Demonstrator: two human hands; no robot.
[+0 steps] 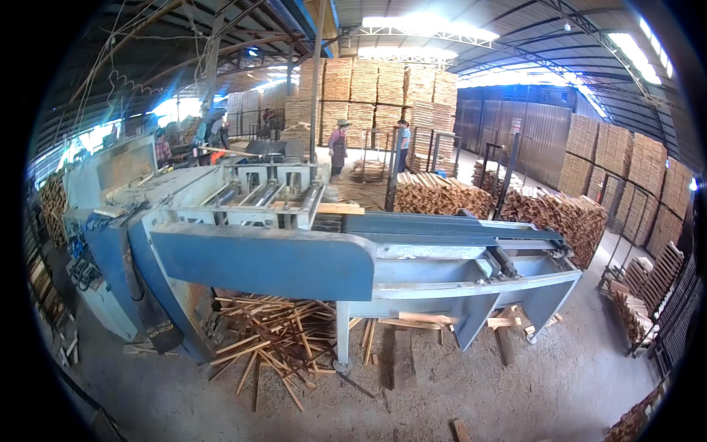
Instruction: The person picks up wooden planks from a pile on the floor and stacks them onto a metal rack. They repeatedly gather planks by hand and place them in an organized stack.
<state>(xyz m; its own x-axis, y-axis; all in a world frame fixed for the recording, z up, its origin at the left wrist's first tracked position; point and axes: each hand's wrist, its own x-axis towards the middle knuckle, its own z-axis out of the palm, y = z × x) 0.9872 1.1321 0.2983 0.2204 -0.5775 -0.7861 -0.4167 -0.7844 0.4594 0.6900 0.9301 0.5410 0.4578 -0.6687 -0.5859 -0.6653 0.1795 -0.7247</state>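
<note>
Neither of my hands shows in the head view. A large blue and grey woodworking machine (261, 261) fills the middle, with metal rollers (261, 196) in its upper frame. From it a dark ribbed conveyor belt (442, 230) runs to the right. A pale board (339, 209) lies at the machine's outlet, by the start of the belt. Beneath the machine, thin wood offcuts (276, 331) lie in a tangled heap that spills onto the floor.
Stacked wood pieces (442, 195) stand behind the conveyor. Tall board stacks (368, 103) rise at the back, more (618, 162) at the right. Two people (338, 151) stand beyond the machine; others are at the far left. A loose wood block (460, 430) lies on the near floor.
</note>
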